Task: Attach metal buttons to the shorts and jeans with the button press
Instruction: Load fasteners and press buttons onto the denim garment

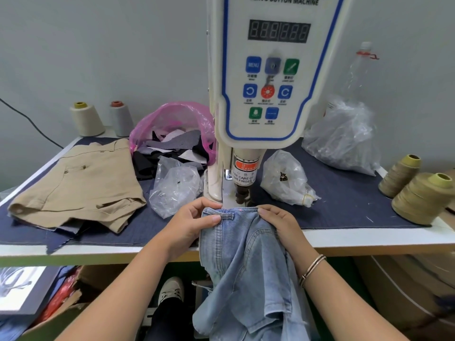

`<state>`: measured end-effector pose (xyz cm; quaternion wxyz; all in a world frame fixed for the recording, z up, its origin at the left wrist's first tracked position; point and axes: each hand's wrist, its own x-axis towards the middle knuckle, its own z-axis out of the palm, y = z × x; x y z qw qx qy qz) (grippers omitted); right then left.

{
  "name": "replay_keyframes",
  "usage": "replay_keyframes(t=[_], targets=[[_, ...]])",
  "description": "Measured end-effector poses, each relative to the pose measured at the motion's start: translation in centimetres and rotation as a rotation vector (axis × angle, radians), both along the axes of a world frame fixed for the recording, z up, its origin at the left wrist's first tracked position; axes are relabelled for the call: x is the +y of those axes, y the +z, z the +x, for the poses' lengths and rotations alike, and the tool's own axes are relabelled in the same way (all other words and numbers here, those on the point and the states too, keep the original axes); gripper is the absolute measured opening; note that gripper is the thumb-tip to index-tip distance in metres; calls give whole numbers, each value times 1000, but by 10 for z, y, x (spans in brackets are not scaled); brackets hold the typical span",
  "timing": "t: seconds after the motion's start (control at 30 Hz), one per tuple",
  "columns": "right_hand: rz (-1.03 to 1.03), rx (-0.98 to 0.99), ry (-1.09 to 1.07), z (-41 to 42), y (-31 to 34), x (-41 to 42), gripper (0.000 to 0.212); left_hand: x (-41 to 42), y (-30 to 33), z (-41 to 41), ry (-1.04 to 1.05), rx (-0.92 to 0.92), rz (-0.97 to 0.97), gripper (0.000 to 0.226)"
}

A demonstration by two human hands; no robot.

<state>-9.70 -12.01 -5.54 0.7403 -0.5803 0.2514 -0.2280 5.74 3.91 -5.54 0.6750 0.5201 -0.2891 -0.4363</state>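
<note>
Light blue jeans (pixel 246 254) hang over the table's front edge, their waistband held just under the head of the white button press (pixel 261 94). My left hand (pixel 194 222) pinches the waistband's left end beside the buttonhole. My right hand (pixel 278 222) grips the waistband's right end, fingers curled over the denim. A small red light dot lies on the waistband between my hands. The press's dark punch (pixel 242 193) sits directly behind the waistband. Khaki shorts (pixel 81 183) lie flat on the table at the left.
Clear plastic bags (pixel 174 185) (pixel 285 178) (pixel 344 139) flank the press, and a pink bag of fabric scraps (pixel 172 134) stands behind. Thread cones stand at the back left (pixel 87 118) and at the right edge (pixel 423 198). Boxes and my shoe (pixel 171 290) are under the table.
</note>
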Motion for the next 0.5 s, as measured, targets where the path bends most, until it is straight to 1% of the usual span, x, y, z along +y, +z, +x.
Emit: replay_keyframes(t=[0.1,0.27,0.4,0.5], targets=[[2,1,-10,0,-1,0,18,0,0,0,-6,5,-5,20],[7,-25,-3,-1,-2,0,22,-1,1,2,-47,9,-7,32],[0,-27,-6,-1,-2,0,27,-2,-1,2,-32,40,2,29],[27,-43,-29,2,-3,0,24,-2,-2,4,-37,38,2,30]])
